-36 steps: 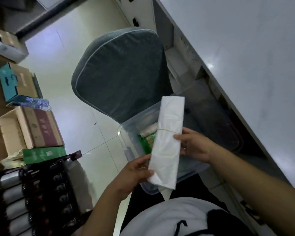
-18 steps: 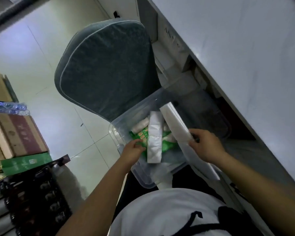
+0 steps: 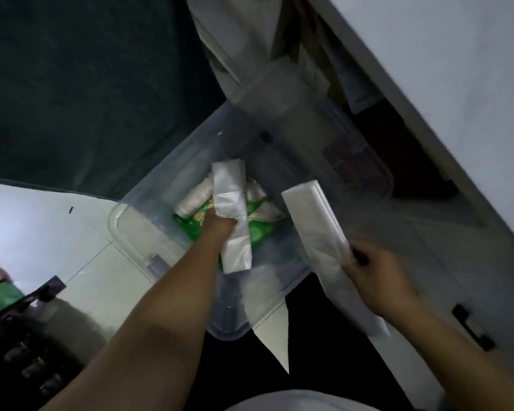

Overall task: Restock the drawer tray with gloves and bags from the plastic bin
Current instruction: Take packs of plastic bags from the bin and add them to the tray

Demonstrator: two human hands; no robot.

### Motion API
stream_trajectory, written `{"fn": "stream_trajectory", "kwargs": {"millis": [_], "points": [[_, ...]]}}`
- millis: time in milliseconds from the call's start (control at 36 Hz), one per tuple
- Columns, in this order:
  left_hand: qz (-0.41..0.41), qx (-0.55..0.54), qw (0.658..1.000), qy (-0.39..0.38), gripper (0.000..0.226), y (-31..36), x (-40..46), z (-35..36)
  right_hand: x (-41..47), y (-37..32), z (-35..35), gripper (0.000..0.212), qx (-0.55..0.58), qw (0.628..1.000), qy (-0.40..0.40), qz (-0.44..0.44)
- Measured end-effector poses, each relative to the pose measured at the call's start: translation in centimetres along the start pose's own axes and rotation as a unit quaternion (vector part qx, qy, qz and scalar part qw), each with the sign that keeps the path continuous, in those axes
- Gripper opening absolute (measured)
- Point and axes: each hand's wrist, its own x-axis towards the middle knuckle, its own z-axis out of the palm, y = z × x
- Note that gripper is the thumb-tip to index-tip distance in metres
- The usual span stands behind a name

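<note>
Clear rigid plastic bin below both forearms. Inside, left hand curled around a flat folded white bag bundle, over a glossy green packet. Right hand pinching a long translucent bag stack, now swung right, outside the bin's rim.

Both forearms were bare to the lower frame edge; no sleeves, watch or bracelet were visible on either. The left hand and right hand were ungloved. A light grey or white garment covered the torso at the bottom of the view. Dark trousers covered the lap.
</note>
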Motion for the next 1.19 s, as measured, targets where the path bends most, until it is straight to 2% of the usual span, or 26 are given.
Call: {"fn": "stream_trajectory", "kwargs": {"millis": [83, 167, 278, 417, 583, 750, 833, 944, 1083, 1194], "points": [[-0.034, -0.002, 0.999, 0.032, 0.043, -0.7, 1.9, 0.4, 0.3, 0.4, 0.0, 0.03, 0.004, 1.0, 0.002, 0.002], [-0.025, -0.003, 0.998, 0.051, 0.038, -0.9, 2.6, 0.6, 0.6, 0.5, -0.3, 0.03, 0.022, 1.0, -0.007, -0.002], [-0.02, 0.014, 0.998, 0.05, 0.04, -1.2, 3.4, 0.7, 0.6, 0.4, -0.7, 0.033, 0.016, 0.999, -0.026, -0.011], [-0.004, 0.002, 0.999, 0.035, 0.043, -1.2, 3.2, 0.3, 0.5, -0.7, -1.6, 0.038, -0.003, 0.996, -0.049, -0.078], [0.119, 0.081, 0.987, 0.078, 0.041, 0.4, -3.0, -0.9, -0.4, -4.5, -4.5, 0.045, 0.032, 0.989, -0.075, -0.126], [0.178, -0.01, 0.98, 0.088, 0.024, 5.1, -12.5, -3.2, -2.2, -11.0, -11.5, 0.039, 0.138, 0.966, -0.058, -0.211], [0.211, -0.072, 0.971, 0.086, 0.031, 7.4, -17.9, -4.6, -3.1, -13.6, -16.2, 0.036, 0.22, 0.946, -0.035, -0.237], [0.233, -0.128, 0.96, 0.083, 0.042, 10.1, -23.7, -6.2, -3.0, -15.6, -22.5, 0.033, 0.308, 0.927, 0.017, -0.212], [0.244, -0.184, 0.948, 0.09, 0.031, 12.1, -27.0, -7.2, -1.0, -15.1, -27.9, 0.029, 0.361, 0.92, 0.024, -0.153], [0.248, -0.183, 0.948, 0.081, 0.028, 13.2, -28.5, -7.5, 1.5, -12.9, -29.7, 0.032, 0.381, 0.917, 0.029, -0.117]]}}
